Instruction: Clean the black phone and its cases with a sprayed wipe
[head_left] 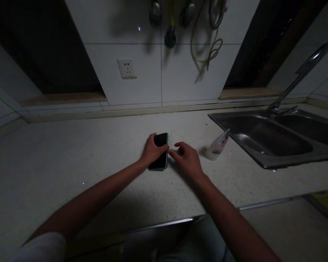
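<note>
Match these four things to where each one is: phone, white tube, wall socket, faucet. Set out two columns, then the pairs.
Things:
1. phone
2. white tube
3. wall socket
4. faucet

Places:
A. set in the tile wall
B. on the counter, beside the sink
C. rising at the back of the steel sink
D. under the left hand

Pairs: 1-D, 2-B, 3-A, 4-C
</note>
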The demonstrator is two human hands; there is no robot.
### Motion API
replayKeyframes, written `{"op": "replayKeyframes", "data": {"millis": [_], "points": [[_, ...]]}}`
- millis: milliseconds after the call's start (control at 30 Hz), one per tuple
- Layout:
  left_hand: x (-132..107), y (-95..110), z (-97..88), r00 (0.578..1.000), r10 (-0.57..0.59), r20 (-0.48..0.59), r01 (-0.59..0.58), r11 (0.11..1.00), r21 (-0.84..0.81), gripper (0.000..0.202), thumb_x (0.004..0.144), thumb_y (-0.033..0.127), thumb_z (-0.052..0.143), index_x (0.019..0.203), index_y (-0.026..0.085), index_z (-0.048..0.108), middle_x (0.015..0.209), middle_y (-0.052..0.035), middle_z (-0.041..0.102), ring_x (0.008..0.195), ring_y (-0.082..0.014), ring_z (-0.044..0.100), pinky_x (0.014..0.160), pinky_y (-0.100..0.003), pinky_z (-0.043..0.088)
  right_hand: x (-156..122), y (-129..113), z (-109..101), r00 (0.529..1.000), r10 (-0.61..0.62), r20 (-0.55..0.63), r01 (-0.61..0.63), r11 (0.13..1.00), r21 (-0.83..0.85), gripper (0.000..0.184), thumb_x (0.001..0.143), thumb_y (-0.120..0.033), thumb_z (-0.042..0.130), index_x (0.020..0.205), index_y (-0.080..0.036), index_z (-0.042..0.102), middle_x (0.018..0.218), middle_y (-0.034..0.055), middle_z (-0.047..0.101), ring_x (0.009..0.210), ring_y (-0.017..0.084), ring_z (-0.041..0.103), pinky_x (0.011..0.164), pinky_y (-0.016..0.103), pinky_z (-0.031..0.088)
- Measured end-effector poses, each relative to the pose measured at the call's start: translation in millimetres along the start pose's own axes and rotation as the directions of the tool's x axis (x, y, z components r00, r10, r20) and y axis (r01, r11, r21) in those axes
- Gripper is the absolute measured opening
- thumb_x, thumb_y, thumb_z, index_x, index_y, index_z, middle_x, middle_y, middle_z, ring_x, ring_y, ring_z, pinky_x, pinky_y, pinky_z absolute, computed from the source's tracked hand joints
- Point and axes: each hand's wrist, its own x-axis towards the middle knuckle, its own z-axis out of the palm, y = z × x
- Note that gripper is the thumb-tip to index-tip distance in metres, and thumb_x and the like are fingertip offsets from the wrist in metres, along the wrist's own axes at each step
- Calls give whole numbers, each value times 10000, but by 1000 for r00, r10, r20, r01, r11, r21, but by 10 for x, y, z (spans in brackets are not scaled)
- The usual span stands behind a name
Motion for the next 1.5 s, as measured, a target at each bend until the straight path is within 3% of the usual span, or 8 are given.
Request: {"op": "replayKeyframes", "data": {"millis": [167, 300, 400, 733, 967, 1300, 1500], "points": [[-16, -15, 44, 998, 55, -13, -53, 991, 123, 861, 570, 295, 862, 1336, 179, 488, 1327, -186, 558, 1273, -355, 525, 1088, -482, 389, 35, 141, 17, 999, -48, 14, 47, 998, 30, 418, 794, -384, 720, 1149, -169, 673, 990, 108, 686, 877, 238, 625, 803, 382, 485], [-40, -56, 85, 992, 111, 54, -120, 969, 214, 927, 585, 296, 837, 1403, 141, 428, 1409, -221, 489, 1331, -369, 475, 1119, -478, 365, 49, 234, 30, 992, -118, 37, 114, 989, 97, 418, 760, -144, 577, 1167, -200, 660, 1148, 119, 682, 1054, 246, 633, 943, 414, 492], [-58, -69, 98, 988, 122, 97, -143, 957, 251, 948, 596, 308, 826, 1427, 137, 403, 1427, -223, 464, 1337, -376, 468, 1113, -476, 373, 55, 282, 47, 990, -139, 21, 138, 989, 54, 475, 721, -74, 512, 1154, -205, 658, 1179, 121, 682, 1118, 256, 622, 1005, 437, 476], [-61, -129, 116, 971, 182, 155, -220, 933, 283, 711, 627, 311, 793, 1266, 193, 505, 1333, -159, 499, 1291, -335, 490, 1074, -449, 408, 44, 310, 70, 980, -153, 130, 174, 971, -166, 416, 727, -64, 499, 1084, -167, 686, 1111, 140, 687, 1076, 261, 619, 987, 405, 474], [-64, -132, 112, 973, 183, 143, -212, 949, 233, 838, 606, 285, 805, 1357, 143, 461, 1416, -214, 462, 1324, -367, 479, 1113, -475, 381, 21, 323, 35, 985, -158, 64, 165, 979, -120, 354, 773, -98, 506, 1079, -159, 673, 1079, 126, 694, 1019, 245, 628, 951, 397, 484], [-130, -119, 97, 983, 168, 75, -179, 967, 181, 912, 588, 234, 818, 1412, 167, 431, 1440, -193, 469, 1371, -368, 440, 1166, -496, 324, -16, 351, -65, 972, -191, 135, 221, 939, -263, 272, 792, -65, 531, 971, -165, 710, 1075, 133, 683, 1055, 254, 607, 947, 372, 464], [-150, -127, 49, 988, 153, 38, -157, 975, 160, 814, 623, 272, 833, 1353, 161, 489, 1427, -191, 488, 1352, -349, 461, 1163, -488, 322, -52, 401, -128, 984, -171, 54, 179, 936, -302, 293, 788, -53, 527, 952, -147, 750, 1135, 174, 682, 1075, 288, 615, 969, 420, 469]]}}
